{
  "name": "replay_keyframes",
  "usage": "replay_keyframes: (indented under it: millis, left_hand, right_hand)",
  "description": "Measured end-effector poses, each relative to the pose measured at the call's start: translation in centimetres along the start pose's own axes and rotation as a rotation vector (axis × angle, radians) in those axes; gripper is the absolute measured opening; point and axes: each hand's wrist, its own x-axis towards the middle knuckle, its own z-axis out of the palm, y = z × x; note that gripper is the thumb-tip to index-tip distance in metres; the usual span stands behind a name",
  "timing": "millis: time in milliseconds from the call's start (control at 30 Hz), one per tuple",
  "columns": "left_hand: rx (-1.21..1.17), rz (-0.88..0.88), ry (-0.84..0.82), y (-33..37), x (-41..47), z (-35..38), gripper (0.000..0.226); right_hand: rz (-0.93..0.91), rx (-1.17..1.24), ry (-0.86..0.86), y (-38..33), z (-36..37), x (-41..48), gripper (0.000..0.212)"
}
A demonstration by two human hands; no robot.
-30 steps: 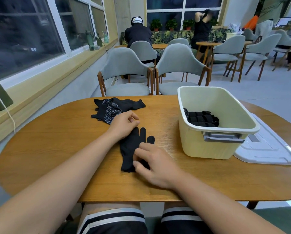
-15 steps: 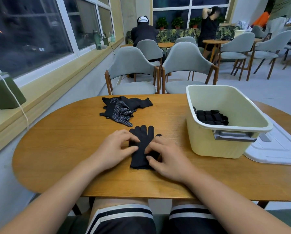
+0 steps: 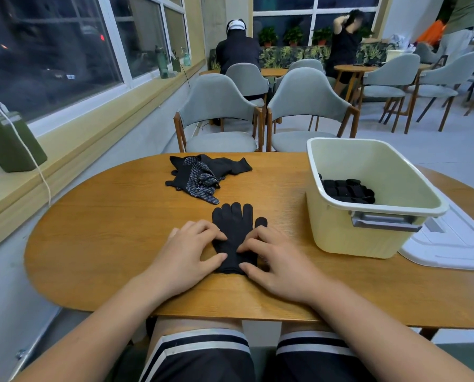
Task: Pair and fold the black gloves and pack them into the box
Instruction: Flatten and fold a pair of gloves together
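Right now the paired black gloves lie flat near the middle of the wooden worktop, glove fingers pointing away from the person and the cuff nearest the body. They look like one glove laid on another, though the lower one cannot be made out separately.

Both hands rest on this pair from either side. The left hand has its fingertips on the left edge of the palm area and its thumb near the cuff. The right hand mirrors it on the right edge, with its thumb at the cuff corner. Neither hand is clenched or grasping; the fingers are only slightly bent and press the fabric down against the wood.

Farther back on the worktop sits a loose pile of gloves, some showing white grip dots, well apart from the flat pair.

To the right stands the cream box, uncovered, with a grey handle on its near wall. Folded gloves already lie on its floor against the left side. A white lid lies flat just beside the box on its right.
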Motion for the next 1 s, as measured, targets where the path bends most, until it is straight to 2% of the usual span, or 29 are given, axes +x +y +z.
replay_keyframes:
  millis: [100,200,300,400,567,633,700,800,1000]
  left_hand:
    - [-0.153,0.067,0.037,0.5,-0.6,-0.3,0.018]
    - [-0.257,0.085,-0.014,0.7,-1.3,-0.6,0.006]
    - [-0.302,0.089,-0.046,0.5,-1.8,-0.4,0.012]
    - [-0.277,0.104,-0.013,0.2,-1.9,0.0,0.013]
    - [-0.140,0.177,0.086,0.7,-2.1,0.9,0.015]
    - [-0.168,0.146,0.096,0.7,-2.1,1.0,0.012]
    - [-0.242,0.080,0.092,0.5,-2.1,1.0,0.007]
    - [-0.320,0.008,0.084,0.4,-1.9,1.0,0.016]
    - [-0.383,-0.003,0.085,1.2,-2.0,1.1,0.029]
  right_hand:
    - [-0.002,0.025,0.019,-0.1,-0.2,0.0,0.029]
    - [-0.023,0.052,0.043,-0.1,-0.3,-0.1,0.016]
    - [-0.034,0.066,0.059,-0.1,-0.2,-0.2,0.005]
    - [-0.059,0.063,0.077,-0.2,-0.1,-0.1,0.003]
    - [-0.101,0.029,0.062,-0.4,0.1,-0.1,0.025]
    - [-0.096,0.007,0.031,-0.5,0.3,0.0,0.030]
    - [-0.080,0.011,0.039,-0.5,0.5,0.1,0.024]
    - [-0.032,0.077,0.065,-0.3,0.3,0.1,0.017]
    - [0.087,0.249,0.104,-0.2,-0.3,-0.1,0.015]
